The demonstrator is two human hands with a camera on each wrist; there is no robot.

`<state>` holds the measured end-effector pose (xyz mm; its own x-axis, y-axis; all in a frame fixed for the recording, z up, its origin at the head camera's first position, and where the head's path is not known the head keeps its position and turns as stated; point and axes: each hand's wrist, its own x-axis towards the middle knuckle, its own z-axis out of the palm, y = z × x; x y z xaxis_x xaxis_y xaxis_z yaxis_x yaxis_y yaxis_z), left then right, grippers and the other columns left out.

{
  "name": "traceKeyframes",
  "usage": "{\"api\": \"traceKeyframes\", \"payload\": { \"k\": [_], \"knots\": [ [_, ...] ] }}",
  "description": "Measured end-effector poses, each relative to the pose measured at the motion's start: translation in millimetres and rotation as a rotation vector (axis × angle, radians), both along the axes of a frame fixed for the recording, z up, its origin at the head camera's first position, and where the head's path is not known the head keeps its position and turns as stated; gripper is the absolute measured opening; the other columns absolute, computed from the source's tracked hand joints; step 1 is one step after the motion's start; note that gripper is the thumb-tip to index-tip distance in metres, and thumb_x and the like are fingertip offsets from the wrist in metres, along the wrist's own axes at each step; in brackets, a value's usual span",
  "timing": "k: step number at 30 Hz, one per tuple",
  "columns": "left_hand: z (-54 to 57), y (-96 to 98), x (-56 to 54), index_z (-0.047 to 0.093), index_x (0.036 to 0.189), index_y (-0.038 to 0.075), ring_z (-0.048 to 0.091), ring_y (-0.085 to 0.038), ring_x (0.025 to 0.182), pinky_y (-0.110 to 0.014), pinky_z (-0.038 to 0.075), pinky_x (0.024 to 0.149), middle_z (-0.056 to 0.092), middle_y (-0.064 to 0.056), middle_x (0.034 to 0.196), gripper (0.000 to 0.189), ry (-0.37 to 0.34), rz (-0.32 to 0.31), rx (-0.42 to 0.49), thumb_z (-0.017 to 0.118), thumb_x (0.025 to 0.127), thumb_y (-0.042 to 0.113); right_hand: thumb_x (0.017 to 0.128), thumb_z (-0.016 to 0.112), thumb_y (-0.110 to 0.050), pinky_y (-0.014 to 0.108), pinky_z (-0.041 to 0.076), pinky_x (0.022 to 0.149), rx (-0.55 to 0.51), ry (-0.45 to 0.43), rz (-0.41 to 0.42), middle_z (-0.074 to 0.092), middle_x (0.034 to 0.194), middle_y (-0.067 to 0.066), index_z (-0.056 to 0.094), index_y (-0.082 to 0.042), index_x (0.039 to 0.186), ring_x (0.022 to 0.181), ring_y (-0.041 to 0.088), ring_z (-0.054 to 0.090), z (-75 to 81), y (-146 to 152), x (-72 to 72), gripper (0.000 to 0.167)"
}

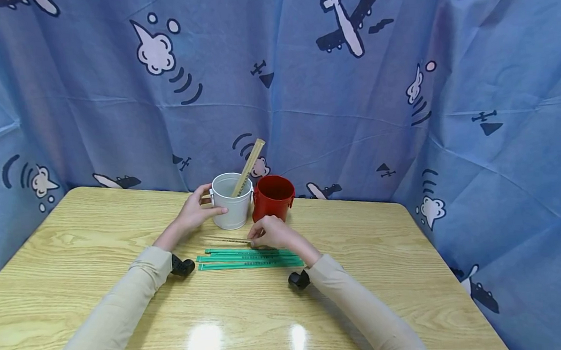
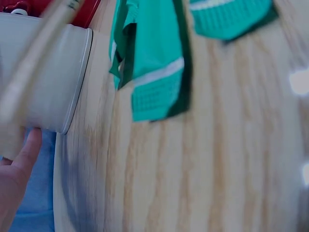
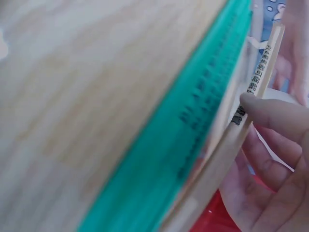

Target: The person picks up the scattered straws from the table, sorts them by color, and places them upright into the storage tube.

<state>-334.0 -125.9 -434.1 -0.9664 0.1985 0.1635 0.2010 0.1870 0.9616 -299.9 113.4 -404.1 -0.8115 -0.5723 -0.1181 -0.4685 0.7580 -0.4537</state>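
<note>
A white bucket [image 1: 231,215] stands near the table's back edge, with a beige chopstick packet [image 1: 249,166] leaning upright inside it. My left hand [image 1: 193,212] holds the bucket's left side, thumb in front and fingers round the side. Just in front of the buckets, my right hand [image 1: 274,232] pinches another long beige chopstick packet [image 3: 258,77] between thumb and fingers; dark characters are printed along it. Several green chopstick packets [image 1: 252,264] lie side by side on the table below that hand, which partly covers them in the head view.
Right beside the white bucket is a red bucket [image 1: 267,203] with a side handle. Both stand on a wood-grain table [image 1: 378,276]. A blue curtain [image 1: 224,50] with airplane prints hangs behind and at the sides.
</note>
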Motion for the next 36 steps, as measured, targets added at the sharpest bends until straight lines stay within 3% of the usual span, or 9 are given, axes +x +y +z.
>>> {"api": "traceKeyframes", "payload": {
  "k": [9, 16, 22, 27, 36],
  "knots": [
    [0.4, 1.1, 2.4, 0.028, 0.147, -0.003, 0.044, -0.044, 0.127, -0.051, 0.043, 0.106, 0.038, -0.026, 0.142, 0.080, 0.016, -0.007, 0.023, 0.074, 0.082, 0.003, 0.085, 0.072, -0.013, 0.019, 0.050, 0.071, -0.069, -0.042, 0.036, 0.070, 0.082, 0.001, 0.073, -0.011, 0.092, 0.075, 0.008, 0.058, 19.1, 5.8, 1.8, 0.007],
    [-1.5, 0.1, 0.3, 0.031, 0.145, -0.003, 0.047, -0.042, 0.126, -0.049, 0.043, 0.105, 0.041, -0.026, 0.139, 0.078, 0.034, -0.014, 0.050, 0.074, 0.080, 0.000, 0.086, 0.070, -0.010, 0.020, 0.054, 0.077, -0.186, -0.082, 0.064, 0.072, 0.092, 0.008, 0.071, -0.005, 0.097, 0.080, 0.010, 0.062, 37.5, 7.9, 1.6, 0.012],
    [-2.6, -0.3, -1.3, 0.031, 0.145, -0.003, 0.046, -0.043, 0.126, -0.050, 0.044, 0.105, 0.038, -0.026, 0.142, 0.076, 0.030, -0.017, 0.033, 0.073, 0.081, -0.001, 0.088, 0.069, -0.011, 0.019, 0.050, 0.071, -0.282, -0.106, 0.027, 0.071, 0.092, 0.010, 0.070, -0.003, 0.100, 0.077, 0.010, 0.058, 48.9, 6.7, 0.5, 0.015],
    [-2.6, 0.0, -1.7, 0.031, 0.145, 0.001, 0.045, -0.042, 0.129, -0.050, 0.045, 0.104, 0.038, -0.022, 0.144, 0.078, -0.010, -0.017, 0.025, 0.076, 0.081, 0.005, 0.088, 0.067, -0.010, 0.021, 0.053, 0.074, -0.367, -0.106, -0.024, 0.070, 0.095, 0.014, 0.069, -0.001, 0.103, 0.079, 0.011, 0.061, 56.1, 5.4, 0.2, 0.017],
    [-2.9, -0.4, -2.6, 0.029, 0.147, 0.001, 0.044, -0.042, 0.129, -0.049, 0.044, 0.105, 0.039, -0.022, 0.143, 0.083, -0.007, -0.005, 0.001, 0.077, 0.080, 0.008, 0.089, 0.067, -0.014, 0.029, 0.058, 0.076, -0.532, -0.144, -0.154, 0.068, 0.100, 0.015, 0.067, -0.003, 0.110, 0.083, 0.014, 0.062, 64.6, -1.1, -6.7, 0.023]
  ]
}}
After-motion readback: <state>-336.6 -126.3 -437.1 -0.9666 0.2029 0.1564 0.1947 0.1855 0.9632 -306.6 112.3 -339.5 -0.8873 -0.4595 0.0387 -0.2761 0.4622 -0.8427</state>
